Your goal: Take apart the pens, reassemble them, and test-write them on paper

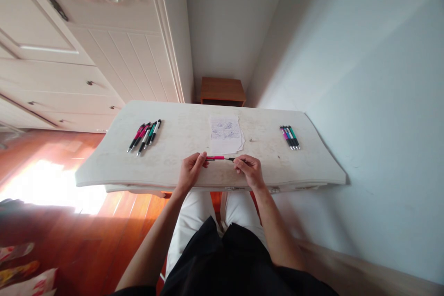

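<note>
Black clothing [222,263] fills the bottom middle of the frame, with white trousers [194,215] showing just above it, below the counter's edge. Two bare forearms reach up from the lower part of the frame to the middle, over the near edge of the white counter [180,129].

At the centre, the left hand [190,169] pinches one end of a pink pen [215,158] between thumb and fingers. Opposite it, the right hand [250,171] grips the pen's dark end [231,159] with its fingertips, so the pen lies level across the gap between the hands. Whether that dark end is fully joined to the pink barrel is too small to tell.

Just above the hands lie sheets of paper [226,129] covered with blue scribbles. Left of centre on the counter, a loose cluster of pens [144,138] in pink, white and green lies slanted, tips toward the bottom of the frame. Toward the right end, a tidier row of pens [290,138] lies close together, purple at its left and green at its right.

Beyond the counter's far edge, at upper centre, stands a brown wooden box [223,89]; a pale cabinet [132,55] occupies the upper left.
</note>
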`<state>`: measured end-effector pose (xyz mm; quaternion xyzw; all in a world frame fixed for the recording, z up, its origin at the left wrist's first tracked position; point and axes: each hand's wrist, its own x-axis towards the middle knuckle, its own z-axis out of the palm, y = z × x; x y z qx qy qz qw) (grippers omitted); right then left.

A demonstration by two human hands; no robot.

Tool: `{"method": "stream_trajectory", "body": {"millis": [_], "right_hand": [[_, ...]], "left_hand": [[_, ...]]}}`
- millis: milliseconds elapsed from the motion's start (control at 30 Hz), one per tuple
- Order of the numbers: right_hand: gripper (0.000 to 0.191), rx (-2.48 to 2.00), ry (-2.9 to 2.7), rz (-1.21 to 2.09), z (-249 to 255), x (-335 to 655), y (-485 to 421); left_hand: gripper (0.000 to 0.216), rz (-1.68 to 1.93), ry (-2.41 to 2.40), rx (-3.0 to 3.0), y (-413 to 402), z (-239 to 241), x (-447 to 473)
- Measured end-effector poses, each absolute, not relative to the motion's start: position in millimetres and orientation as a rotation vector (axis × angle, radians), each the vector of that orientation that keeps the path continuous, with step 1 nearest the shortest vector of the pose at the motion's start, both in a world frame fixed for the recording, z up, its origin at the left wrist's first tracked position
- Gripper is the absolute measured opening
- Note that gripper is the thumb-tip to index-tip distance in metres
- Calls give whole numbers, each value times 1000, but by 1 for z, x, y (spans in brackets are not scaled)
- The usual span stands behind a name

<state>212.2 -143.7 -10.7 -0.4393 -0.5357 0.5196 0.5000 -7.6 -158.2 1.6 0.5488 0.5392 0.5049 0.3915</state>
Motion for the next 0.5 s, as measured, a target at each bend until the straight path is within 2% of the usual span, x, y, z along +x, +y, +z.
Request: {"method": "stream_trajectory", "body": {"millis": [500], "right_hand": [[29, -1181, -1357, 1121, -14, 221, -142]], "left_hand": [[36, 1423, 1398, 1287, -153, -3, -10]]}}
